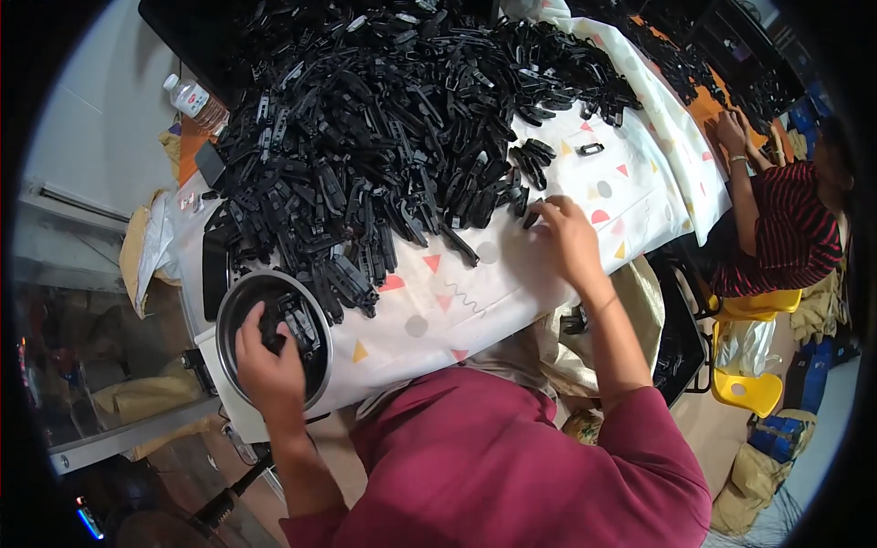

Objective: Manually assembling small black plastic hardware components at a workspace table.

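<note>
A large heap of black plastic clips [384, 119] covers a table under a white cloth with coloured shapes [457, 292]. A round metal bowl [239, 297] at the table's near left corner holds several of the same black pieces. My left hand [265, 365] is inside the bowl, fingers curled on a black piece there. My right hand [566, 237] rests on the cloth at the heap's right edge, fingertips touching a black clip [533, 217]. A single loose clip [591, 148] lies apart further back.
A plastic water bottle [194, 99] stands at the far left beside the heap. Another person in a striped top [795, 228] works at an orange-covered table on the right, near a yellow chair [749, 384]. Bags and sacks crowd the floor.
</note>
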